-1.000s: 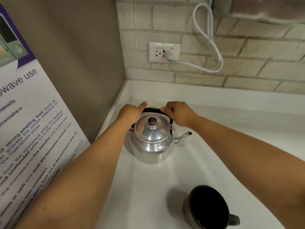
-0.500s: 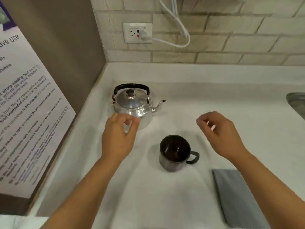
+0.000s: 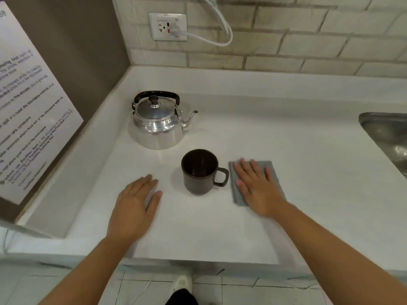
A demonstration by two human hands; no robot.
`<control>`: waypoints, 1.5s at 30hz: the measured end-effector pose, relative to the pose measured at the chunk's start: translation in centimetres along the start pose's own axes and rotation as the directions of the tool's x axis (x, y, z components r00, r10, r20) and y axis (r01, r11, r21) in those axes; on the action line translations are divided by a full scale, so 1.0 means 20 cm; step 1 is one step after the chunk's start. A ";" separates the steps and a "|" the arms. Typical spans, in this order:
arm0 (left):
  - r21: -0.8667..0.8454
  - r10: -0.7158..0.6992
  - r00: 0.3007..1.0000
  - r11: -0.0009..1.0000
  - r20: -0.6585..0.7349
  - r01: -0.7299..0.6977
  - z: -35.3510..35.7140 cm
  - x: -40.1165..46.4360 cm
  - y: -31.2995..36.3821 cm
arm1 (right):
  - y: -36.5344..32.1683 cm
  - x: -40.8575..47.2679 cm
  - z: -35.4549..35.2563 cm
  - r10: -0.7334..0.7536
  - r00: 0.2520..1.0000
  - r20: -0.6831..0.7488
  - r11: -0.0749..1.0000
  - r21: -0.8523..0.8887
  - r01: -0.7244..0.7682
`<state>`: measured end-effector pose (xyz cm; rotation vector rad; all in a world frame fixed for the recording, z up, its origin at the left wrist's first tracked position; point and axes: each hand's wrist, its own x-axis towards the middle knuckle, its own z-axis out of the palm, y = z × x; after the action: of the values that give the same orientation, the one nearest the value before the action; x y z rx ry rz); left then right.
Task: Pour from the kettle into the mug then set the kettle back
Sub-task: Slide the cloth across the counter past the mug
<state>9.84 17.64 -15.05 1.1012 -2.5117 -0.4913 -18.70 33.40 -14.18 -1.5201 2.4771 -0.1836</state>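
Kettle [image 3: 157, 124]: upright near the back-left corner of the counter [image 3: 286, 139], lid on, black handle raised, spout pointing right.
Mug [image 3: 199, 171]: dark, upright, in front of the kettle toward the front edge, handle to the right.
Left hand [image 3: 134, 208]: flat on the counter left of the mug, fingers straight and close together, holding nothing.
Right hand [image 3: 256, 186]: flat on a grey cloth [image 3: 272, 170] just right of the mug, fingers spread, gripping nothing.
Sink [image 3: 389, 137]: at the right edge.

Mug [image 3: 199, 171] between hands and kettle [image 3: 157, 124]
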 end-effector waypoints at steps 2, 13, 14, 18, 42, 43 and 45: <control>0.005 -0.004 1.000 1.000 0.002 0.004 0.01 0.00 -0.01 | -0.01 0.19 -0.03 0.058 0.998 -0.009 0.998 -0.027 -0.059; -0.013 -0.018 1.000 1.000 0.014 0.019 0.00 0.01 0.00 | 0.07 0.14 0.00 0.076 0.996 -0.048 0.997 -0.021 -0.078; -0.014 -0.011 1.000 1.000 0.013 0.012 0.00 0.01 0.00 | 0.04 0.10 0.02 0.007 1.000 -0.028 1.000 -0.024 -0.008; -0.028 0.005 1.000 1.000 0.009 -0.004 0.00 0.01 -0.01 | -0.02 -0.07 0.02 0.183 0.982 -0.049 0.983 0.036 -0.181; 0.108 0.115 0.947 0.982 0.299 -0.153 -0.04 -0.14 -0.02 | -0.62 -0.54 0.10 0.151 0.974 -0.170 0.936 0.341 -0.086; 0.168 0.065 0.947 0.978 0.314 -0.123 -0.03 -0.06 -0.05 | -0.56 -0.51 0.10 0.197 0.969 -0.150 0.939 0.313 -0.142; 0.229 -0.035 0.930 0.972 0.365 -0.054 -0.05 0.16 -0.10 | -0.50 -0.41 0.10 0.210 0.975 -0.070 0.956 0.221 -0.190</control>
<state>9.54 13.83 -14.58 1.1714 -2.9657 -0.4380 -6.07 36.18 -12.77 -1.1917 2.5657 -0.4779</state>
